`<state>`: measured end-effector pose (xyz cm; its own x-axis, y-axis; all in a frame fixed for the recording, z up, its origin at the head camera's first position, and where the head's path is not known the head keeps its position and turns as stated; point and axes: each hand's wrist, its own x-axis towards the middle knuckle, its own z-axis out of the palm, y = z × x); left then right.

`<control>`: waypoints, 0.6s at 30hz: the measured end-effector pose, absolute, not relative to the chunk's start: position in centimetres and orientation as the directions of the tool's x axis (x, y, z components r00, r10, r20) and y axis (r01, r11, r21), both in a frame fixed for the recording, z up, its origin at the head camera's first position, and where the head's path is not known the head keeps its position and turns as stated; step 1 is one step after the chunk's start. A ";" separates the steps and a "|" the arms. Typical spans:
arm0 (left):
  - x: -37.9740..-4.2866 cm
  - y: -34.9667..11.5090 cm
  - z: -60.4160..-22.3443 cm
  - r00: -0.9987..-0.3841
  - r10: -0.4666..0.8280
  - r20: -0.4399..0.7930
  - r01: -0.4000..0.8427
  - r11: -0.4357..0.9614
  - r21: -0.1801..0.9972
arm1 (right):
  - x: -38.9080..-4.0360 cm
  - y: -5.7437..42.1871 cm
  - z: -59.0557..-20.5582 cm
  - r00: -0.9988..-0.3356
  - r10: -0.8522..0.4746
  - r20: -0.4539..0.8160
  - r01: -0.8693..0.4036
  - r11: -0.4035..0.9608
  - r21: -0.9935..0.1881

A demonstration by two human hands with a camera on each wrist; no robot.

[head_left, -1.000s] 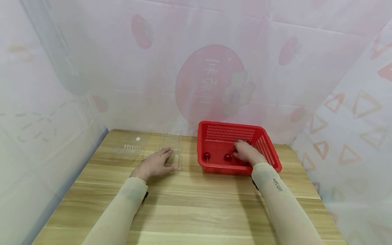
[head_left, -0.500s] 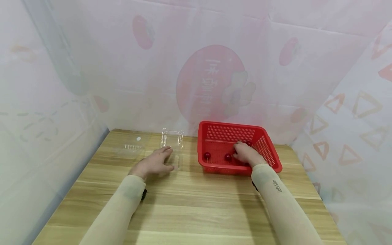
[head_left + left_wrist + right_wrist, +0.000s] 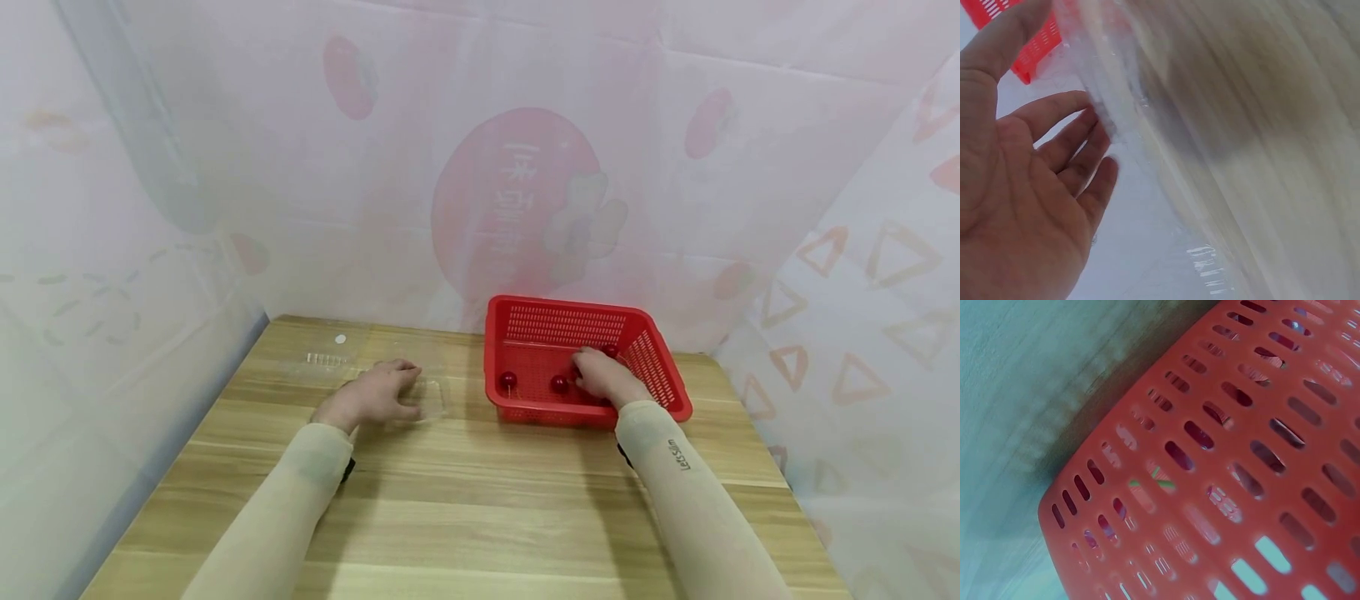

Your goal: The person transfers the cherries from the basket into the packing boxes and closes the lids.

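In the head view my left hand is over a clear plastic clamshell box on the table, its thumb and fingers apart. The left wrist view shows the bent fingers right at the edge of the clear plastic, with nothing gripped. My right hand reaches down into a red basket, fingers curled toward its floor. Cherries lie around it: one at the left, one by the fingertips and another behind the hand. I cannot tell whether the right fingers hold one.
Another clear plastic container with a white round sticker lies at the back left of the wooden table. A printed curtain hangs close behind. The basket's slotted wall fills the right wrist view.
The clamshell's lid stood raised half a second ago and now lies lower and fainter behind the left hand. That hand has shifted slightly left; the right hand has stayed in the basket.
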<state>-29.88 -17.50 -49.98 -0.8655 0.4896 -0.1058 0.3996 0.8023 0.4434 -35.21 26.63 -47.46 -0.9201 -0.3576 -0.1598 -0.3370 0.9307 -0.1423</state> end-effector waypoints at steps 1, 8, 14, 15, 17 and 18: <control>-29.8 -17.5 -50.0 -0.868 0.485 -0.104 0.396 0.803 0.446 | -35.2 26.6 -47.5 -0.919 -0.361 -0.159 -0.341 0.929 -0.140; -29.4 -17.4 -50.5 -0.874 0.472 -0.113 0.361 0.788 0.499 | -35.1 26.7 -47.5 -0.918 -0.369 -0.148 -0.349 0.926 -0.144; -29.2 -17.5 -51.0 -0.884 0.454 -0.114 0.343 0.794 0.502 | -34.9 26.3 -47.3 -0.913 -0.390 -0.119 -0.374 0.917 -0.141; -29.2 -17.5 -51.0 -0.885 0.453 -0.112 0.343 0.794 0.502 | -34.9 26.2 -47.3 -0.911 -0.396 -0.112 -0.380 0.914 -0.143; -29.1 -17.5 -51.1 -0.886 0.451 -0.108 0.343 0.793 0.503 | -34.9 26.0 -47.2 -0.905 -0.414 -0.092 -0.399 0.905 -0.146; -29.0 -17.5 -51.1 -0.887 0.448 -0.109 0.339 0.794 0.505 | -34.9 25.9 -47.1 -0.902 -0.424 -0.080 -0.410 0.900 -0.146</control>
